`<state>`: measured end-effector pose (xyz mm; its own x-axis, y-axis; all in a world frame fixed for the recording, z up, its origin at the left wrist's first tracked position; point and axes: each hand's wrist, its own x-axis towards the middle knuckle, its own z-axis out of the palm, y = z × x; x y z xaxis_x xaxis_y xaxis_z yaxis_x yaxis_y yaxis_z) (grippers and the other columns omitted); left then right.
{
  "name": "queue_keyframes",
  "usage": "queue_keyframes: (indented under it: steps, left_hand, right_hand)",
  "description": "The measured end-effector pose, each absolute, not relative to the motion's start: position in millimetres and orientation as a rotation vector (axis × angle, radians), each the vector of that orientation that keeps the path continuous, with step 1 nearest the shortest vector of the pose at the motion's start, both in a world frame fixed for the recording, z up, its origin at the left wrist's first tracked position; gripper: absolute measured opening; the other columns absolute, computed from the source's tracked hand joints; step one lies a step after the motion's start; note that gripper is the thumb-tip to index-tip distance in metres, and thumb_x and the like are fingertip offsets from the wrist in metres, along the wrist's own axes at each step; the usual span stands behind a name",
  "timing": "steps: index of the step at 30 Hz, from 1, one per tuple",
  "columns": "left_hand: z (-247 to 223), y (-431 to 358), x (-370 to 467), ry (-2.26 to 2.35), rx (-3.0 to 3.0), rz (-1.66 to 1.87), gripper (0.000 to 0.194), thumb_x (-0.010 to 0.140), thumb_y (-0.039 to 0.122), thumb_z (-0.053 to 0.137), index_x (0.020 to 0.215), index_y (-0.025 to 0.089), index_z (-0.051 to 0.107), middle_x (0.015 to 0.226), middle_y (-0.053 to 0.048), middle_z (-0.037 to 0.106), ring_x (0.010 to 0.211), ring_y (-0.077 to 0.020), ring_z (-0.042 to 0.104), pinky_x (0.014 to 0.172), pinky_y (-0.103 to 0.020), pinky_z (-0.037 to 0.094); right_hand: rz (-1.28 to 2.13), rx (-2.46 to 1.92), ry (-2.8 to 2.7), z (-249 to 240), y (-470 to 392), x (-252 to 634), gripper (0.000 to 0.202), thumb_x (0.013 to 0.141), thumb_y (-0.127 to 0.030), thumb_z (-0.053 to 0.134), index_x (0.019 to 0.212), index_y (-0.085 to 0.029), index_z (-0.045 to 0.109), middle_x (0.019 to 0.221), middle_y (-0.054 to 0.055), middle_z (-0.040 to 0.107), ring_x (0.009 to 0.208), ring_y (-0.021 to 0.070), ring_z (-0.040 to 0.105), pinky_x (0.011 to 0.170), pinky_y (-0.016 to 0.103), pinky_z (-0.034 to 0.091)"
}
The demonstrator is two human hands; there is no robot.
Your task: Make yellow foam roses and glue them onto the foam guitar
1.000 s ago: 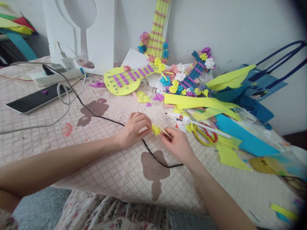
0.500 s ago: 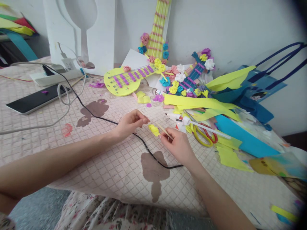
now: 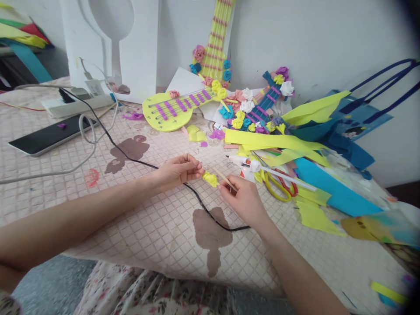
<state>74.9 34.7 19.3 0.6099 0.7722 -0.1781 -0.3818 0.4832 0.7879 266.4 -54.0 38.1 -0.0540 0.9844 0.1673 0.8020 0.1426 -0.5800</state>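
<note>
A small twisted piece of yellow crepe paper (image 3: 210, 178) hangs between my hands above the quilted tablecloth. My right hand (image 3: 242, 196) is closed, its thumb and finger at the paper's right end, with a thin wooden stick (image 3: 225, 178) gripped in the same hand and pointing up-left. At the paper's left end is my left hand (image 3: 182, 169), fingers curled and pinched together; whether they grip the paper cannot be made out. Just beyond my right hand lies a white glue gun (image 3: 251, 164), beside yellow-handled scissors (image 3: 277, 187).
A black cable (image 3: 200, 197) crosses the cloth under my hands. Behind stand a yellow paper guitar (image 3: 167, 114) and a blue one (image 3: 262, 109) with paper flowers. Yellow strips (image 3: 272, 141) and a blue sheet (image 3: 331, 188) lie right; a black tablet-like device (image 3: 49, 135) and power strip (image 3: 75, 105) left.
My left hand has shifted slightly right, and its fingers have curled in closer to the yellow crepe paper. My right hand keeps the stick in nearly the same place.
</note>
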Motion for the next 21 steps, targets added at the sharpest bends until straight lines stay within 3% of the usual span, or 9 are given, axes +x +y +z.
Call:
queue_keyframes:
  steps: [14, 21]
  left_hand:
    - [36.8, 55.7, 60.3, 0.526, 0.609, 0.781, 0.017, 0.084, 0.0, 0.048, 0.071, 0.009, 0.055, 0.07, -0.001, 0.058, 0.053, -0.0006, 0.051, 0.051, -0.008, 0.045]
    - [38.1, 65.4, 46.0, 0.712, 1.174, 0.776, 0.012, 0.077, 0.006, 0.062, 0.069, 0.012, 0.055, 0.068, -0.003, 0.062, 0.047, -0.0018, 0.046, 0.045, -0.012, 0.037]
  right_hand:
    - [0.446, -1.688, -1.911, 40.4, -55.5, 265.9, 0.016, 0.08, -0.025, 0.051, 0.065, -0.02, 0.051, 0.063, -0.001, 0.057, 0.06, 0.0122, 0.051, 0.056, 0.024, 0.036]
    - [0.413, -1.695, -1.911, 40.0, -55.9, 267.3, 0.017, 0.081, -0.025, 0.05, 0.065, -0.02, 0.05, 0.063, -0.001, 0.057, 0.059, 0.0125, 0.051, 0.056, 0.024, 0.037]
